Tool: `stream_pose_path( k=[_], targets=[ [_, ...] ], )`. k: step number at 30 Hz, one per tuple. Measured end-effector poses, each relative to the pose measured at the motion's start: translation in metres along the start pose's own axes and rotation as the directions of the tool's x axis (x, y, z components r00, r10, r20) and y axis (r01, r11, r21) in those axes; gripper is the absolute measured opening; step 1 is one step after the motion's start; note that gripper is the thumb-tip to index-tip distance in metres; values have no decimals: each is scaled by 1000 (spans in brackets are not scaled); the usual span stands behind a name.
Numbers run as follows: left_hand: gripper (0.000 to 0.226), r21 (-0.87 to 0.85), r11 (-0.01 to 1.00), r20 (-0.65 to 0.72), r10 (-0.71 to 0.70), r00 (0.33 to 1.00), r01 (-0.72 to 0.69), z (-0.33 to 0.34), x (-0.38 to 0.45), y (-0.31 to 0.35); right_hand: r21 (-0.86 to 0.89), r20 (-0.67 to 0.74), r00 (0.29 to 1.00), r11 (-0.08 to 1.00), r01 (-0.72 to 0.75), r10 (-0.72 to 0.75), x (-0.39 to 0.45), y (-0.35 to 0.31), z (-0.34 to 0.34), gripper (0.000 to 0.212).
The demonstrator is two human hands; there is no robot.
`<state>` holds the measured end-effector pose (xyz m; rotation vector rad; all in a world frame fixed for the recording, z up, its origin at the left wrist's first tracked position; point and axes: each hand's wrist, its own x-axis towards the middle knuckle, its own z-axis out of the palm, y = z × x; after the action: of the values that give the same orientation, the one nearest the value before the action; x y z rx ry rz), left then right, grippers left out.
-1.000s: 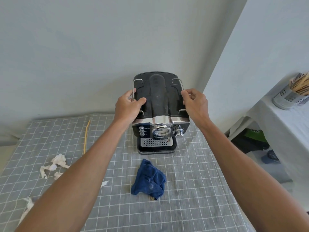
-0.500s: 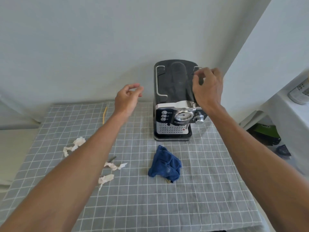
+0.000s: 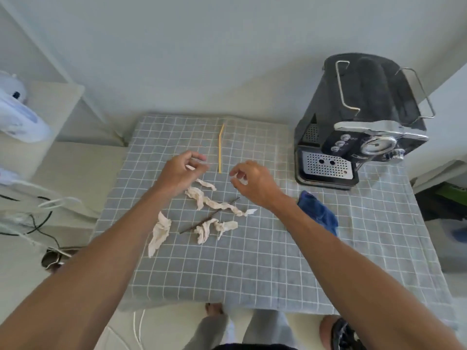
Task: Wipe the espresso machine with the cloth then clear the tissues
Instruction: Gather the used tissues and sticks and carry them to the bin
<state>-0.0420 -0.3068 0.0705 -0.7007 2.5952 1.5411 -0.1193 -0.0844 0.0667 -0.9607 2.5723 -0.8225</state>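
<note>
Both hands (image 3: 177,173) (image 3: 255,183) hover just above the crumpled tissues (image 3: 214,205).

grey tablecloth (image 3: 252,261) with a white grid; black and silver espresso machine (image 3: 358,122); crumpled white tissues (image 3: 214,203); dark blue cloth (image 3: 319,213); yellow straw (image 3: 220,147); thin dark brown stick (image 3: 192,225).

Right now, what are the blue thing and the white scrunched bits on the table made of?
The blue thing looks like soft, fuzzy cloth: it slumps in loose folds. The white scrunched bits look like thin tissue paper, twisted, crinkled and matte, with torn edges.
</note>
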Motion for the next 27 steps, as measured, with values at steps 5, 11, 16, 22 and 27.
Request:
stream_pose_path(
  k=[5,11,16,22,27],
  targets=[
    [20,50,993,73,-110,991,107,-8,-36,-86,0,204,978,999,-52,50,0,-16,75,23],
    [30,241,970,-336,60,940,24,-1,-72,-151,-165,320,946,986,4,50,-34,-15,130,64],
    [61,357,920,-372,-17,928,160,4,-96,-186,-168,224,972,985,-32,70,-55,-9,154,58],
    [38,363,926,-241,-14,970,104,9,-88,-182,31,83,991,994,-109,106,-60,-8,157,25],
    [12,253,967,-243,23,970,40,22,-74,-164,179,49,966,949,-259,254,-46,-3,137,25]
  ],
)
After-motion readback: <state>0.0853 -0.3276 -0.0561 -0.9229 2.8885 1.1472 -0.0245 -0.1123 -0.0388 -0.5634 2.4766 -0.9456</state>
